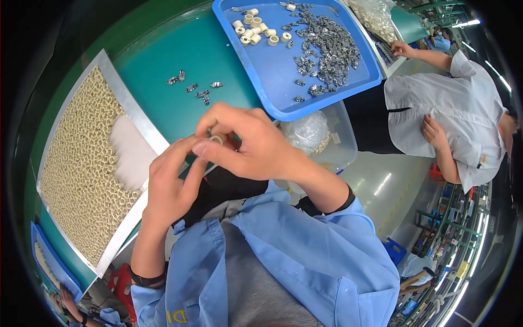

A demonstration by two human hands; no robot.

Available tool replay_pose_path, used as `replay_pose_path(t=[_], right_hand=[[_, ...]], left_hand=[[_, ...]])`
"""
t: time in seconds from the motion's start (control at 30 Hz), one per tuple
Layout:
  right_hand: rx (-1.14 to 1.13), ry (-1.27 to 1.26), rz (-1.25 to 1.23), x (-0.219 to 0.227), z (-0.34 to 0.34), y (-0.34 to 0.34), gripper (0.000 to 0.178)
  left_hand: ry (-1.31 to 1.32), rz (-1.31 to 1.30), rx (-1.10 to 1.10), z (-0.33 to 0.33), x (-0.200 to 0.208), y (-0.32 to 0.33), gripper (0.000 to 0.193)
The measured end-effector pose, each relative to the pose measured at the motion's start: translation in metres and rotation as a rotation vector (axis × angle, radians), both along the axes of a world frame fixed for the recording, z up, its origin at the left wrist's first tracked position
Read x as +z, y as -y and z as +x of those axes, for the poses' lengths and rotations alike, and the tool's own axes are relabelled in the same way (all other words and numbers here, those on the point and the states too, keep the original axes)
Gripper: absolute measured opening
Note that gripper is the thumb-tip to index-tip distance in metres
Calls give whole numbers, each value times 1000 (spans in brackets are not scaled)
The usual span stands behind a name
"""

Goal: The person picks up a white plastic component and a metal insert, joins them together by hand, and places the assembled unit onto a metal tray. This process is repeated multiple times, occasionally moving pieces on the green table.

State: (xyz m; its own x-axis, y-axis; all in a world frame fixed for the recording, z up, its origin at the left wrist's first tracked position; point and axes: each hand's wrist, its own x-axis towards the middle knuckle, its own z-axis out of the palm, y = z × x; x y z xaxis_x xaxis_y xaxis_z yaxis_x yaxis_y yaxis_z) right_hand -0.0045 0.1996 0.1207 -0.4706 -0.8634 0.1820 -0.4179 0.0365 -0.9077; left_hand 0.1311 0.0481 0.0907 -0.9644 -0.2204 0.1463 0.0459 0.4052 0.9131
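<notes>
My two hands meet over the near edge of the table, closed around a small cream ring [217,139]. My right hand [259,143] pinches it with thumb and bent fingers. The fingertips of my left hand [171,174] press in at its left side, partly covered by the right thumb. Just beyond, several small grey metal clips [202,96] lie loose on the green tabletop [152,60]. To the left, a white-edged tray [155,133] holds a dense layer of cream rings [81,163], with a bare white patch on its right side.
A blue tray [272,106] at the far right carries a heap of metal clips [332,52] and several cream rings [256,27]. Beneath it stands a translucent bin [343,147] with a plastic bag [308,133]. A person in a white shirt [441,103] stands to the right.
</notes>
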Motion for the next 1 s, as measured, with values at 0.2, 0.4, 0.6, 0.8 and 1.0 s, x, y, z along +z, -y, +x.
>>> replay_pose_path(t=[0.2, 0.4, 0.6, 0.8, 1.0], right_hand=[[-216, -96, 18, -13, -49, -27, 16], [-653, -683, 247, -47, -153, -93, 20], [-625, -881, 330, -49, -171, -78, 24], [-624, -893, 457, -53, -184, -63, 24], [-614, -887, 415, -54, -186, -62, 19]], left_hand=[[32, 205, -2, -34, 4, 13, 25], [35, 258, 74, -102, 15, 64, 22], [58, 68, 80, -202, 4, 119, 24], [140, -113, 166, -299, -24, 149, 25], [210, -135, 203, -363, -52, 155, 18]])
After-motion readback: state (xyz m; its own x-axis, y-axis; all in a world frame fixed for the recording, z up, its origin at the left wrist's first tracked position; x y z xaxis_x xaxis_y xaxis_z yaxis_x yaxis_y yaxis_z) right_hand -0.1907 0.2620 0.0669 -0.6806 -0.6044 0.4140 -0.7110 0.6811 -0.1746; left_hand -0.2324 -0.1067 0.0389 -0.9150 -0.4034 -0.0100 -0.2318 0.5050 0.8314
